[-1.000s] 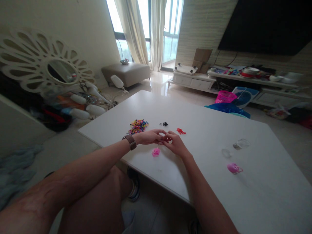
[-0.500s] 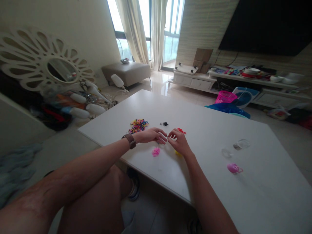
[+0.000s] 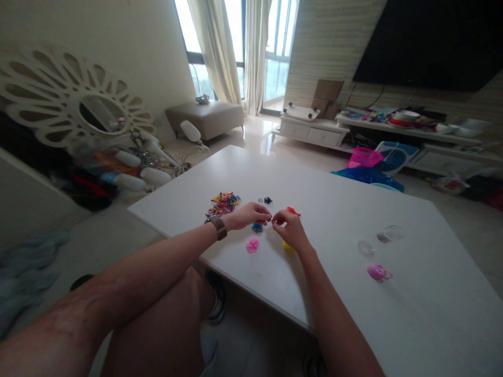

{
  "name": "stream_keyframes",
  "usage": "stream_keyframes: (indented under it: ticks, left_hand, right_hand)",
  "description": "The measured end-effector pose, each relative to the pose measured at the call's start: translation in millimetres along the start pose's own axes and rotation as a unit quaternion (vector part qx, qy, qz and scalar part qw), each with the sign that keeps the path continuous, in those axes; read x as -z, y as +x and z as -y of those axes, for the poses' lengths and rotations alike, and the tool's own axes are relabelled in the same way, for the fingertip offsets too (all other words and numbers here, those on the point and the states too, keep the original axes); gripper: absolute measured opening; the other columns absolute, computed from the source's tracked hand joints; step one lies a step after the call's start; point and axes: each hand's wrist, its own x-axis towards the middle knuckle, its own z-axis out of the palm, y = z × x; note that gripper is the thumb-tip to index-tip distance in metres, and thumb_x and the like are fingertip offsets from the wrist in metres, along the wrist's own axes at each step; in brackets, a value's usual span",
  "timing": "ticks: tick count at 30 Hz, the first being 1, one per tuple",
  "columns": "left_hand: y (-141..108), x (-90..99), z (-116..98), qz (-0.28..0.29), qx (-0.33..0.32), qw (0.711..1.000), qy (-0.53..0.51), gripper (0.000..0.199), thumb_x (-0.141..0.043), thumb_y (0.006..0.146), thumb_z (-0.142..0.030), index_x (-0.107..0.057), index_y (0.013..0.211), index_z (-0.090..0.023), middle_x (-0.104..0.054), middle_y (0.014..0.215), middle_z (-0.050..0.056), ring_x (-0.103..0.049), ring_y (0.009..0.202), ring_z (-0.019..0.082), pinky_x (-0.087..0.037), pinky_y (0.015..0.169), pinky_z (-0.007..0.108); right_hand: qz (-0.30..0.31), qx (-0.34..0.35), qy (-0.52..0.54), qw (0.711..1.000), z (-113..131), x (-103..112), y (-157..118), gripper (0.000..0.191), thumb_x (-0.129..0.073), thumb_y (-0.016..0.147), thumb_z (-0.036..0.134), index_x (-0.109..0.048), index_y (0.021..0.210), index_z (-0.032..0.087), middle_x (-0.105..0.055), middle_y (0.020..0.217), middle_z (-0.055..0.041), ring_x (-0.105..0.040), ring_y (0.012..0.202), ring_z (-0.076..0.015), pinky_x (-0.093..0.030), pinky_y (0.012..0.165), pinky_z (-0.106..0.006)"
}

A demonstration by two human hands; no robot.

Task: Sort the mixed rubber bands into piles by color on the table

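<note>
multicoloured heap of thin, rubbery-looking bands [image 3: 223, 203] lies left on the smooth white tabletop [image 3: 334, 220]. the bare left hand [image 3: 250, 214] and bare right hand [image 3: 290, 228] almost meet, fingers curled; whether they pinch anything tiny is too blurred to tell. nearer lie a blue clump [image 3: 257, 228] and a pink clump [image 3: 252, 245]; a yellow clump [image 3: 288, 246] shows beside the right hand, a red clump [image 3: 293, 211] just beyond it, a black clump [image 3: 268, 200] farther off.

A loose, tangled heap of multicoloured rubber bands [image 3: 223, 202] lies just left of the frame's centre. Right of centre sit a compact black cluster [image 3: 268, 200] and a red bunch [image 3: 293, 211], partly covered. Below centre lie a blue clump [image 3: 257, 228], a roundish pink bunch [image 3: 252, 245] and, rightward, a mostly hidden yellow bunch [image 3: 288, 247].
</note>
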Motion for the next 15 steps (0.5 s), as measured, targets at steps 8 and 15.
stream_keyframes:
  ticks: [8, 15]
  left_hand:
    - [27.1, 32.3, 13.9, -0.211, 0.025, 0.974, -0.083, 0.017, -0.083, 0.063, -0.012, -0.068, 0.071, -0.009, -0.070, 0.073, 0.009, -0.065, 0.069, 0.014, -0.054, 0.077, 0.027]
    - [50.9, 28.0, 27.3, -0.286, 0.047, 0.948, -0.128, 0.018, -0.080, 0.063, -0.004, -0.065, 0.070, -0.011, -0.068, 0.067, 0.007, -0.065, 0.066, 0.013, -0.055, 0.074, 0.024]
  right_hand:
    - [-0.099, -0.041, 0.002, 0.994, -9.4, 9.1, 1.5, 0.016, -0.060, 0.081, 0.025, -0.064, 0.096, 0.020, -0.065, 0.095, -0.0056, -0.063, 0.070, -0.0156, -0.054, 0.067, -0.031]
    - [-0.090, -0.047, 0.005, 0.995, -12.4, 10.3, -2.2, 0.016, -0.059, 0.080, 0.023, -0.065, 0.094, 0.019, -0.064, 0.095, -0.0053, -0.062, 0.069, -0.0147, -0.053, 0.064, -0.030]
